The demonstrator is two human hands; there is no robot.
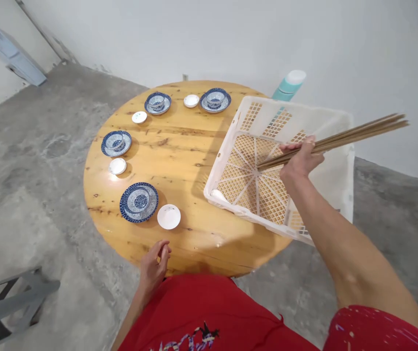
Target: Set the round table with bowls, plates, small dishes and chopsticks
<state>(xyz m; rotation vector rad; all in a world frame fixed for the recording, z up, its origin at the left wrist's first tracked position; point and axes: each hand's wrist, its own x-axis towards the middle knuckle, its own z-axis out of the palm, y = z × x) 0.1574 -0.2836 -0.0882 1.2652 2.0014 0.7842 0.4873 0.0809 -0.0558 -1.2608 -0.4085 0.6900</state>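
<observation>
My right hand is closed around a bundle of wooden chopsticks, held slanting above a white plastic basket. The lower ends of the bundle point toward the middle of the basket's lattice bottom. My left hand hovers near the table's front edge, its fingers loosely bent and nothing in them. Closest to it are a small white dish and a blue-and-white plate with a patterned bowl on it.
On the round wooden table stand more plate-and-bowl sets with small white dishes. Behind the basket is a turquoise bottle-like container with a white top. A grey stool stands at lower left; a wall rises behind.
</observation>
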